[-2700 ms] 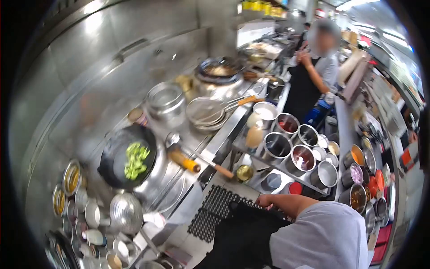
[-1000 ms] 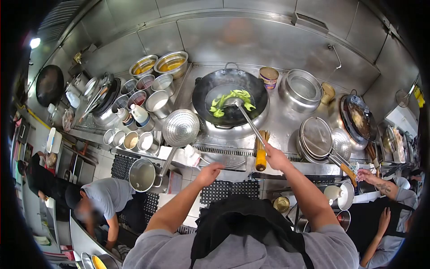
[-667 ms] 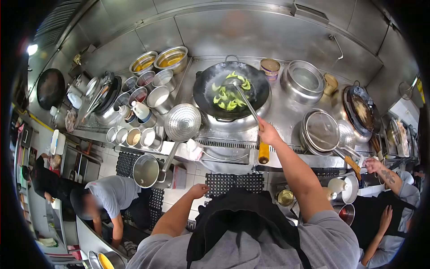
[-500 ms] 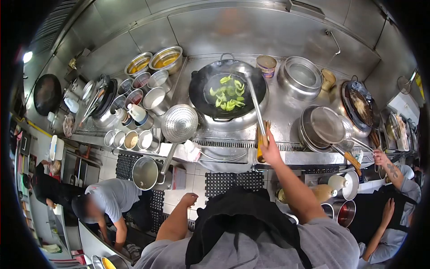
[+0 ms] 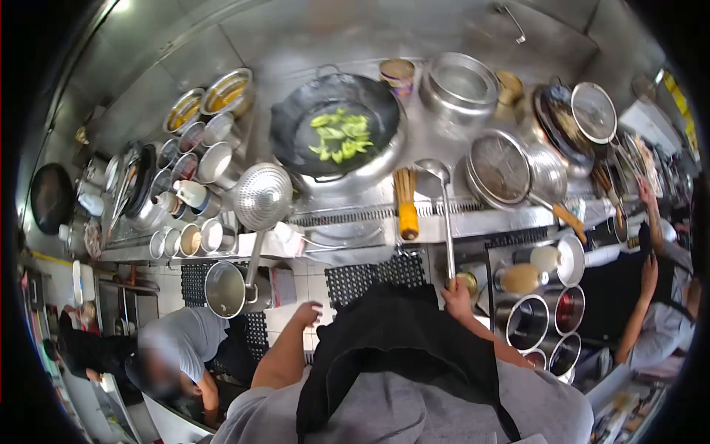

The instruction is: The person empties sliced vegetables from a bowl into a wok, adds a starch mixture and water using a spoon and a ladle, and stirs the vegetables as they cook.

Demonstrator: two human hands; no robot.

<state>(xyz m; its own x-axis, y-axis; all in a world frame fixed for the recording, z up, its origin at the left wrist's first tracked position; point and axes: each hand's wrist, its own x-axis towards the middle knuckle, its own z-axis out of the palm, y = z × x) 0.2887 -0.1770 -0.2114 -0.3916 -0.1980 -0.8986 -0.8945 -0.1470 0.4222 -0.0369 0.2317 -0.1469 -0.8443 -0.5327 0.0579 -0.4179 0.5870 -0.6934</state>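
My right hand is closed around the end of a long-handled ladle, close to my apron. The ladle's bowl is over the counter's front edge, right of a bamboo wok brush with a yellow handle. Behind it, sliced green vegetables lie in a black wok on the burner. My left hand hangs low in front of me, holding nothing, its fingers loosely bent and slightly apart. Nearest to it is a steel pot at the counter's front.
A perforated strainer rests left of the wok, beside sauce containers. Mesh strainers and a steel stockpot stand to the right. One co-worker bends down at left; another holds a strainer at right.
My right hand has pulled the ladle out of the wok, back toward my body. The vegetables stay in the wok. The view has shifted right, and the right-hand co-worker's strainer has risen.
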